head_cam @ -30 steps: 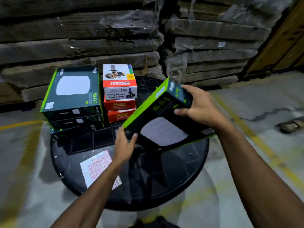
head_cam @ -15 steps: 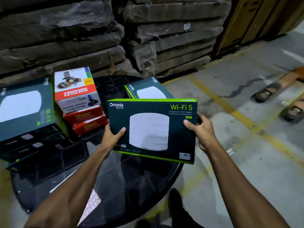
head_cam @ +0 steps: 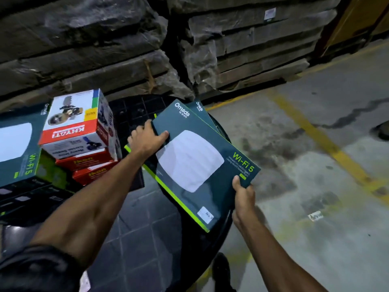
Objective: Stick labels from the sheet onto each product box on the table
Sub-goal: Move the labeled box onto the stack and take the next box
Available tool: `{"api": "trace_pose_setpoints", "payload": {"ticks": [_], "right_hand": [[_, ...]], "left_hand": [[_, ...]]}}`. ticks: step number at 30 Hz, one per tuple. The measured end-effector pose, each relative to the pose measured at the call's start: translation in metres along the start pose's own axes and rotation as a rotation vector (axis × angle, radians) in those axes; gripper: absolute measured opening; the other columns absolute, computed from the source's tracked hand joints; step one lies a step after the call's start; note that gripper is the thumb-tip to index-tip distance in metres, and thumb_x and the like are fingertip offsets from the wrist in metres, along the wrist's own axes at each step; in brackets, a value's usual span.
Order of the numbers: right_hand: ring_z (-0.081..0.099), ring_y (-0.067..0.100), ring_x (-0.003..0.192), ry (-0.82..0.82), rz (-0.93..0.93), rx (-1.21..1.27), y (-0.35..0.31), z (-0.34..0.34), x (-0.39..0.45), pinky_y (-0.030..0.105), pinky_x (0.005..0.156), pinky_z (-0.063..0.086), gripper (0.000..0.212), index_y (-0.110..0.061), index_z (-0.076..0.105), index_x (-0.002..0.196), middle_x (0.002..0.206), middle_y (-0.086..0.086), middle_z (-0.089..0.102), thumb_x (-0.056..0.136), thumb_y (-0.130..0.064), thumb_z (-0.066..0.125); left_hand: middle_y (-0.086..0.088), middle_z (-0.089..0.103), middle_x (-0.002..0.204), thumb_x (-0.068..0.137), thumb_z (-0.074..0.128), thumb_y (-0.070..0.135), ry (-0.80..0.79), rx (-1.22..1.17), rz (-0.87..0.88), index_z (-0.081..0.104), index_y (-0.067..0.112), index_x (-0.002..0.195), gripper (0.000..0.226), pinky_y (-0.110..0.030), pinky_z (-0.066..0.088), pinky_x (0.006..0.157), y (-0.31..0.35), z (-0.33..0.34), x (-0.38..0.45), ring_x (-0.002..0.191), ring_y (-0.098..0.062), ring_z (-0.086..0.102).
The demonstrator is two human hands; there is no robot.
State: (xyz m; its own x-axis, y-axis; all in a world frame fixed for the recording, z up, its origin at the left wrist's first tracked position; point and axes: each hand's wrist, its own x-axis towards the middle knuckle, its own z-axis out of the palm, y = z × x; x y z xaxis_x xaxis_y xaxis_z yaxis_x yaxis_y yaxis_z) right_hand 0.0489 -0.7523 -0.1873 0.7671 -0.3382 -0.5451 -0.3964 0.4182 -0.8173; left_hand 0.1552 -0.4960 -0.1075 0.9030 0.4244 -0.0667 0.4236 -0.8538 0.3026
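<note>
A dark green Omada Wi-Fi 5 box (head_cam: pixel 202 163) lies flat at the right edge of the round black table (head_cam: pixel 134 228), on top of a second box of the same kind (head_cam: pixel 201 111). My left hand (head_cam: pixel 147 140) grips its far left corner, thumb on the top face. My right hand (head_cam: pixel 243 194) grips its near right edge, thumb on top. A white label (head_cam: pixel 205 214) sits at the box's near corner. Only a corner of the label sheet (head_cam: pixel 85 282) shows under my left arm.
At the left stand another Wi-Fi 5 box (head_cam: pixel 19 144) on a stack, and a white-red Khyati box (head_cam: pixel 73 123) on two red Ikon boxes (head_cam: pixel 90 167). Wrapped pallets (head_cam: pixel 242 43) rise behind. Concrete floor with yellow lines (head_cam: pixel 315 133) lies right.
The held box went from upright and facing me to flat, moving right onto the other Omada box. My view shifted right, so most of the label sheet left the frame.
</note>
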Motion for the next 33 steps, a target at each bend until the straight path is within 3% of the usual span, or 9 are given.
{"api": "trace_pose_setpoints", "payload": {"ticks": [7, 10, 15, 18, 20, 24, 26, 29, 33], "right_hand": [[0.067, 0.023, 0.09, 0.071, 0.198, 0.241, 0.014, 0.036, 0.023, 0.042, 0.078, 0.053, 0.026, -0.02, 0.049, 0.117, 0.111, 0.007, 0.068, 0.095, -0.019, 0.063], [0.066, 0.035, 0.102, 0.056, 0.269, 0.111, 0.022, 0.054, 0.026, 0.048, 0.081, 0.055, 0.042, -0.012, 0.043, 0.125, 0.118, 0.015, 0.063, 0.091, -0.014, 0.067], [0.065, 0.032, 0.108, -0.055, 0.313, 0.076, 0.024, 0.052, 0.035, 0.035, 0.067, 0.053, 0.055, -0.008, 0.042, 0.13, 0.122, 0.013, 0.063, 0.085, -0.017, 0.073], [0.06, 0.024, 0.117, -0.03, 0.181, -0.133, 0.02, 0.038, 0.039, 0.046, 0.098, 0.05, 0.105, -0.013, 0.03, 0.14, 0.134, 0.01, 0.055, 0.056, -0.043, 0.085], [0.042, 0.024, 0.135, -0.016, 0.028, -0.374, 0.012, 0.028, 0.039, 0.039, 0.113, 0.035, 0.122, -0.014, 0.01, 0.152, 0.149, 0.015, 0.034, 0.06, -0.041, 0.086], [0.015, 0.021, 0.147, -0.154, -0.311, -0.688, 0.0, 0.014, 0.046, 0.029, 0.118, 0.016, 0.105, -0.019, 0.014, 0.155, 0.16, 0.012, 0.008, 0.075, -0.028, 0.082], [0.018, 0.018, 0.144, -0.246, -0.402, -0.781, -0.001, 0.011, 0.047, 0.025, 0.113, 0.02, 0.094, -0.022, 0.028, 0.152, 0.159, 0.008, 0.008, 0.076, -0.03, 0.082], [0.031, 0.027, 0.138, -0.285, -0.496, -0.861, -0.001, 0.006, 0.049, 0.038, 0.114, 0.032, 0.086, -0.024, 0.043, 0.144, 0.152, 0.009, 0.021, 0.07, -0.032, 0.086], [0.042, 0.029, 0.13, -0.258, -0.59, -0.895, -0.015, 0.011, 0.051, 0.036, 0.108, 0.038, 0.071, -0.021, 0.057, 0.134, 0.144, 0.011, 0.034, 0.071, -0.031, 0.086]], "left_hand": [[-0.011, 0.032, 0.155, 0.09, 0.054, 0.053, 0.029, 0.182, 0.318, 0.042, 0.022, 0.144, 0.064, -0.05, 0.019, 0.115, 0.052, 0.006, 0.052, 0.141, -0.032, 0.029], [-0.01, 0.019, 0.16, 0.094, 0.049, 0.049, -0.117, 0.192, 0.288, 0.044, 0.022, 0.144, 0.057, -0.048, 0.015, 0.117, 0.05, 0.032, 0.036, 0.146, -0.028, 0.018], [-0.011, 0.017, 0.161, 0.095, 0.045, 0.05, -0.214, 0.113, 0.279, 0.036, 0.021, 0.149, 0.062, -0.047, 0.017, 0.118, 0.019, 0.08, -0.035, 0.147, -0.033, 0.012], [-0.01, 0.019, 0.16, 0.085, 0.027, 0.065, -0.163, 0.003, 0.274, 0.035, 0.019, 0.149, 0.08, -0.046, 0.012, 0.12, 0.005, 0.087, -0.08, 0.148, -0.034, 0.007], [-0.006, 0.013, 0.162, 0.082, 0.026, 0.069, -0.158, -0.057, 0.28, 0.031, 0.02, 0.151, 0.085, -0.04, 0.003, 0.122, -0.004, 0.089, -0.103, 0.149, -0.029, -0.002], [0.001, -0.001, 0.162, 0.076, 0.03, 0.079, -0.177, -0.119, 0.289, 0.022, 0.025, 0.153, 0.094, -0.039, -0.003, 0.119, -0.019, 0.096, -0.119, 0.149, -0.027, -0.012], [-0.001, -0.003, 0.163, 0.078, 0.045, 0.075, -0.187, -0.159, 0.288, 0.023, 0.025, 0.153, 0.093, -0.045, 0.01, 0.121, -0.021, 0.1, -0.118, 0.15, -0.029, 0.001], [-0.004, -0.005, 0.163, 0.084, 0.068, 0.05, -0.182, -0.238, 0.259, 0.028, 0.023, 0.152, 0.084, -0.041, 0.033, 0.113, -0.018, 0.103, -0.119, 0.145, -0.024, 0.025], [-0.006, 0.007, 0.163, 0.089, 0.064, 0.045, -0.125, -0.24, 0.294, 0.035, 0.02, 0.15, 0.071, -0.043, 0.033, 0.113, -0.015, 0.098, -0.115, 0.145, -0.024, 0.026]]}}
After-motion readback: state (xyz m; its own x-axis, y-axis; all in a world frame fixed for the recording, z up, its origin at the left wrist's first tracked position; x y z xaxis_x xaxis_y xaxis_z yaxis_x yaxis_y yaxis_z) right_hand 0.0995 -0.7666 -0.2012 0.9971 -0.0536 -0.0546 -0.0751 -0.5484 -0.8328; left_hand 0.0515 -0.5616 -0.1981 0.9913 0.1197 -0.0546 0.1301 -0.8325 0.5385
